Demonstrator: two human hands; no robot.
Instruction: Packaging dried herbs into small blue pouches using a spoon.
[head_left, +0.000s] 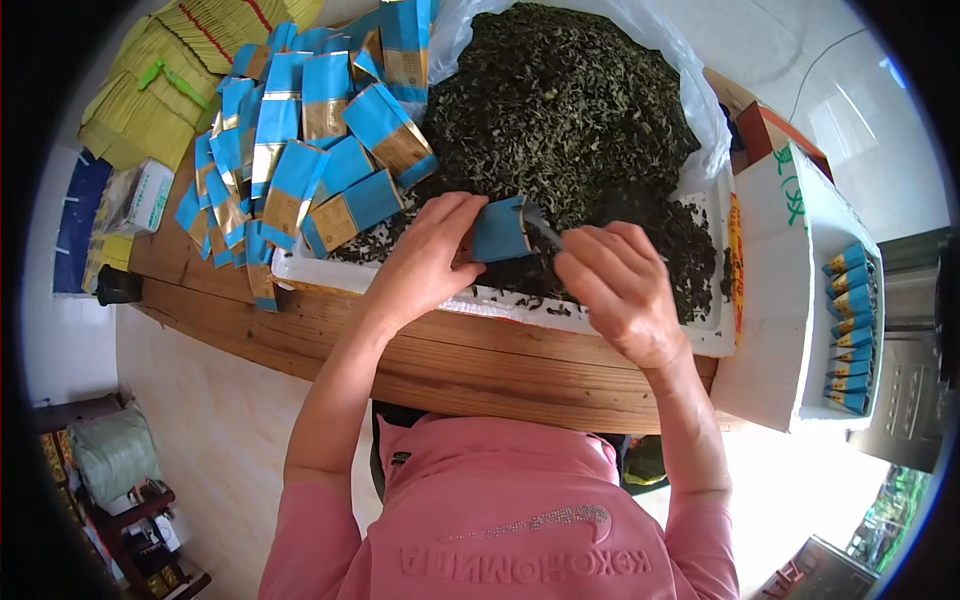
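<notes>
My left hand (433, 251) grips a blue and gold packet (501, 231) by its lower end. The packet lies on its side, its mouth facing right. In my right hand (624, 289) is a slim, pale tool (545, 225), perhaps a spoon or scoop, blurred at its tip. That tip is at the packet's mouth; whether it reaches inside cannot be made out. Both hands are over the near part of a white foam tray (716, 339). Behind them rises a large heap of dark, dried leaves (562, 112), likely tea, partly on a clear plastic bag (694, 82).
Several blue and gold packets (324, 97) are piled at the left, overlapping the tray. Beyond them lie stacked yellow sheets (146, 90) with a green clip (176, 81). A white foam box (772, 300) holding a row of packets (850, 330) stands right. The wooden table edge (480, 375) runs nearest me.
</notes>
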